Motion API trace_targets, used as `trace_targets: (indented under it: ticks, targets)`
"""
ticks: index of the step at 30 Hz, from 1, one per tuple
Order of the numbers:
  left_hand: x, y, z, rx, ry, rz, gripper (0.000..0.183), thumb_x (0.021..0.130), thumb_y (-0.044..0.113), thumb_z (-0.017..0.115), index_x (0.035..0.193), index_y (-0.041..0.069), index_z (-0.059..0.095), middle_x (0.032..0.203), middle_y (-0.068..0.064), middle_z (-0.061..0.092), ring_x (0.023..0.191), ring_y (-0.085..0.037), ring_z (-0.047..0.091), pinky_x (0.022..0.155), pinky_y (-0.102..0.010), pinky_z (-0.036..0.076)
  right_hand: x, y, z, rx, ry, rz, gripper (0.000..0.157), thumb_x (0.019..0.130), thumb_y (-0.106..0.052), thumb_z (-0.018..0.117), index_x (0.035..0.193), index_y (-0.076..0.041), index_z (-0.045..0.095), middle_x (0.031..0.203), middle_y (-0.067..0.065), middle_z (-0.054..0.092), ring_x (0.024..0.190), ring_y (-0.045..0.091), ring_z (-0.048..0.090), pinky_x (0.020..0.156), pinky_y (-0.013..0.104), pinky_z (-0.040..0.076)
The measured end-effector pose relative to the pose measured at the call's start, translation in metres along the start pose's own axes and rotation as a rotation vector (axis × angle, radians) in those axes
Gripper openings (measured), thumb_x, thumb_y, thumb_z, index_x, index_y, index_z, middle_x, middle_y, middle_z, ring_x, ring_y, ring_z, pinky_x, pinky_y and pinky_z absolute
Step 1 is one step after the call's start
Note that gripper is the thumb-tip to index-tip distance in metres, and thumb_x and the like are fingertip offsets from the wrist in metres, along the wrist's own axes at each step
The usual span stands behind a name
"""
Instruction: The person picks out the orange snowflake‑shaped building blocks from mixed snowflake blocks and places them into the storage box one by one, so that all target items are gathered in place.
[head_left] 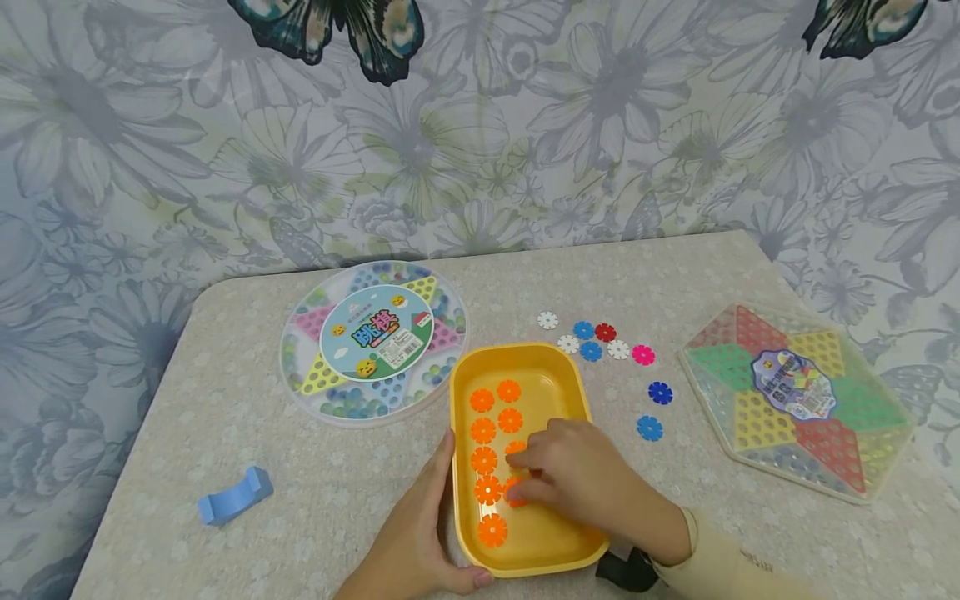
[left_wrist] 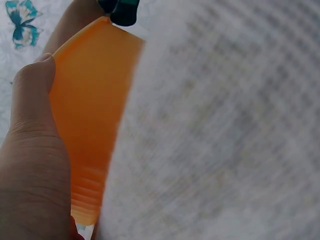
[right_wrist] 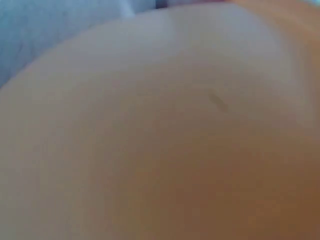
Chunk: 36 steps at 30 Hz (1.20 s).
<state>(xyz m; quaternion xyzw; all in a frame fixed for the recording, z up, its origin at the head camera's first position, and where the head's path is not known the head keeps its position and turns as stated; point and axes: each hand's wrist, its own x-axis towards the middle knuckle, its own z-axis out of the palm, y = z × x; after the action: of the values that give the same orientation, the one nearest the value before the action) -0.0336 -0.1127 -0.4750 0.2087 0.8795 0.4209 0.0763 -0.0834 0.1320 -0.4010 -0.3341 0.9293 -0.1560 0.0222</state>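
Observation:
A yellow tray (head_left: 555,383) holds orange snowflake discs (head_left: 483,431) in two columns on its left side. My left hand (head_left: 416,529) grips the tray at its near left corner, fingers along the side wall and thumb at the near rim. In the left wrist view, the thumb (left_wrist: 32,95) lies against the tray's orange-looking outer wall (left_wrist: 92,110). My right hand (head_left: 581,475) reaches over the right rim. Its index finger and thumb, spread apart, touch two discs in the right column and partly cover them. Blurred skin fills most of the right wrist view.
Loose white, blue, red and pink snowflake discs (head_left: 591,351) lie right of the tray. A round Chinese checkers box (head_left: 300,400) stands at the back left, a hexagonal board game box (head_left: 817,425) at the right. A curved blue block (head_left: 236,497) lies at the left on the patterned tablecloth (head_left: 337,467).

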Motion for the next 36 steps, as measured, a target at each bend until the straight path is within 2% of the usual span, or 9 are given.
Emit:
trace_targets:
  ticks: [5,7,11,15,20,23,29,33,36]
  targets:
    - [0.000,0.000,0.000,-0.015,0.004,-0.008,0.143,0.058,0.071,0.083,0.161,0.024,-0.005,0.168,0.003,0.013,0.149,-0.019,0.031,0.116,-0.044,0.036,-0.004,0.022,-0.030,0.080,0.161,0.192,0.031,0.089,-0.042,0.072,0.112,-0.021,0.076,0.074,-0.018,0.057,0.064,0.005,0.046,0.057,0.018,0.041]
    - [0.000,0.001,0.000,-0.023,0.007,-0.018,0.144,0.057,0.072,0.084,0.161,0.025,-0.005,0.167,0.004,0.013,0.149,-0.017,0.031,0.116,-0.043,0.035,-0.005,0.036,-0.040,0.094,0.177,0.272,0.032,0.092,-0.040,0.070,0.118,-0.020,0.073,0.077,-0.016,0.057,0.062,0.006,0.044,0.054,0.019,0.039]
    - [0.000,0.001,0.001,-0.035,0.018,-0.007,0.144,0.057,0.071,0.085,0.161,0.025,-0.004,0.167,0.005,0.014,0.149,-0.015,0.031,0.116,-0.041,0.034,-0.005,0.069,-0.045,0.110,0.186,0.344,0.032,0.095,-0.033,0.067,0.123,-0.017,0.070,0.084,-0.009,0.063,0.056,0.009,0.040,0.049,0.021,0.036]
    - [0.000,-0.001,0.001,-0.021,0.042,0.034,0.144,0.058,0.070,0.085,0.161,0.022,-0.003,0.168,0.002,0.015,0.149,-0.017,0.032,0.116,-0.040,0.034,0.005,0.100,-0.034,0.148,0.123,0.356,0.036,0.096,-0.028,0.066,0.130,-0.014,0.065,0.097,0.000,0.067,0.058,0.013,0.044,0.052,0.024,0.040]
    - [0.001,-0.002,0.001,-0.004,0.038,0.036,0.143,0.059,0.070,0.084,0.161,0.021,-0.004,0.168,0.002,0.013,0.149,-0.019,0.032,0.116,-0.040,0.034,0.018,0.123,-0.014,0.174,0.052,0.320,0.039,0.096,-0.027,0.067,0.132,-0.014,0.065,0.108,0.005,0.067,0.084,0.018,0.057,0.072,0.033,0.050]
    - [0.001,-0.001,0.001,-0.014,0.030,-0.003,0.143,0.058,0.072,0.083,0.161,0.025,-0.004,0.168,0.006,0.011,0.150,-0.015,0.030,0.116,-0.042,0.034,0.024,0.127,-0.008,0.137,0.044,0.303,0.034,0.095,-0.029,0.068,0.126,-0.015,0.070,0.104,0.002,0.065,0.087,0.018,0.058,0.076,0.035,0.052]
    - [0.002,-0.002,0.002,-0.002,0.042,-0.007,0.143,0.057,0.073,0.083,0.161,0.025,-0.004,0.168,0.007,0.012,0.150,-0.014,0.030,0.115,-0.044,0.035,0.032,0.124,-0.006,0.098,0.027,0.318,0.024,0.091,-0.030,0.073,0.111,-0.017,0.078,0.103,0.003,0.065,0.090,0.020,0.062,0.079,0.038,0.057]
    - [0.002,-0.002,0.002,0.002,0.036,0.001,0.143,0.058,0.072,0.083,0.161,0.024,-0.004,0.168,0.005,0.012,0.150,-0.016,0.030,0.115,-0.043,0.035,0.034,0.123,-0.006,0.097,0.021,0.346,0.022,0.090,-0.029,0.073,0.107,-0.014,0.076,0.101,0.003,0.065,0.089,0.020,0.060,0.083,0.041,0.056]
    - [0.002,-0.002,0.002,-0.003,0.037,0.000,0.142,0.058,0.072,0.083,0.161,0.025,-0.004,0.168,0.006,0.012,0.150,-0.015,0.030,0.115,-0.044,0.035,0.034,0.125,-0.005,0.131,0.022,0.368,0.018,0.089,-0.025,0.073,0.103,-0.014,0.070,0.096,0.001,0.065,0.082,0.019,0.055,0.077,0.037,0.052]
